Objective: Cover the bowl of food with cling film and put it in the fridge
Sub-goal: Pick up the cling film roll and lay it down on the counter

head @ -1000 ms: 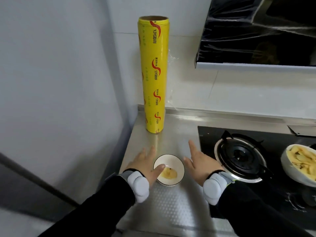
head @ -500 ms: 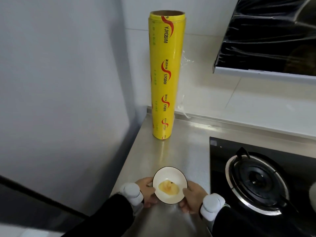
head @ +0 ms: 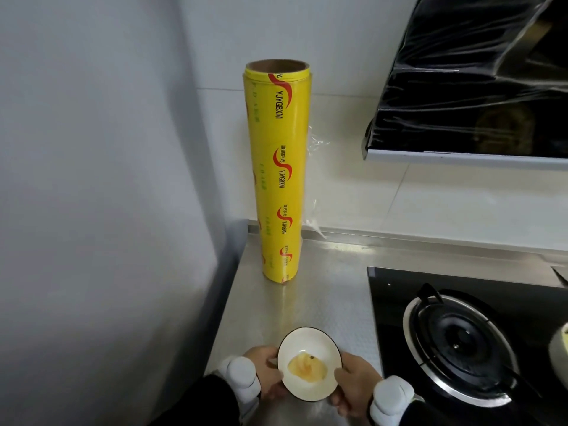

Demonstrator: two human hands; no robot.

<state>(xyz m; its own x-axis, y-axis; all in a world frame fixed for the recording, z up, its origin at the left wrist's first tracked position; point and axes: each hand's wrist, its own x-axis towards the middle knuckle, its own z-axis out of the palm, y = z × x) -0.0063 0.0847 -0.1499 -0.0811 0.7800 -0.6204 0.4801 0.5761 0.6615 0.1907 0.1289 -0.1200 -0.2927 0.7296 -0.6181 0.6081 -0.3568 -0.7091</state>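
A small white bowl (head: pixel 309 352) with a dark rim holds a bit of yellow food. I hold it with both hands over the front of the steel counter (head: pixel 332 296). My left hand (head: pixel 266 375) grips its left side and my right hand (head: pixel 353 387) grips its right side. A tall yellow roll of cling film (head: pixel 278 170) stands upright at the back left of the counter, with a loose clear flap hanging off its right side. No film is visible over the bowl.
A black gas hob with a burner (head: pixel 458 345) lies to the right. Another bowl's edge (head: pixel 559 348) shows at the far right. A black range hood (head: pixel 479 75) wrapped in film hangs above. A grey wall (head: pixel 92 179) closes the left side.
My hands went from open beside the bowl to gripping it on both sides. The bowl has come nearer to me and the view has shifted left and closer.
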